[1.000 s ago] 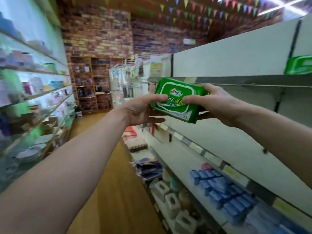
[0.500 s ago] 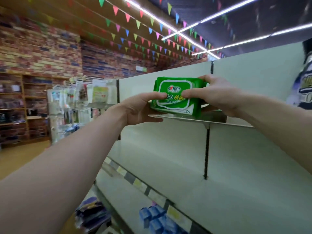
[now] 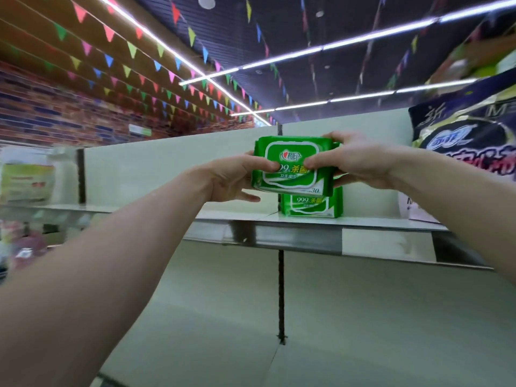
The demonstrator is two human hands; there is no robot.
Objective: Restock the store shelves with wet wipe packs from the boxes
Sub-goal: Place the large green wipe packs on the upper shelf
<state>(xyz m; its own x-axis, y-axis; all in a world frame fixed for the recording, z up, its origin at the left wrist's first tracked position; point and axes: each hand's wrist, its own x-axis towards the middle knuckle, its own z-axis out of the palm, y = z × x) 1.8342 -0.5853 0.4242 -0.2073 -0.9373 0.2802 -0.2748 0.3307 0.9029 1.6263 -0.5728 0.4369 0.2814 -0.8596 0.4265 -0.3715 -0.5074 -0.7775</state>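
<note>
A green wet wipe pack [image 3: 291, 152] with a white label is held up in front of the top shelf [image 3: 307, 229]. My left hand [image 3: 234, 178] grips its left end, thumb on the front. My right hand [image 3: 354, 162] grips its right end the same way. Just below and behind it, another green wet wipe pack [image 3: 311, 205] stands on the shelf, its top part hidden by the held one. No box is in view.
A dark purple packet [image 3: 469, 143] stands on the shelf at the right. Blurred goods [image 3: 26, 180] sit on the shelf far left. The white back panel [image 3: 167, 169] runs behind the shelf. Bunting and light strips hang overhead.
Both hands have lifted the pack from the lower shelf level up to the top shelf. The view has tilted upward, and a second pack on the shelf has come into sight.
</note>
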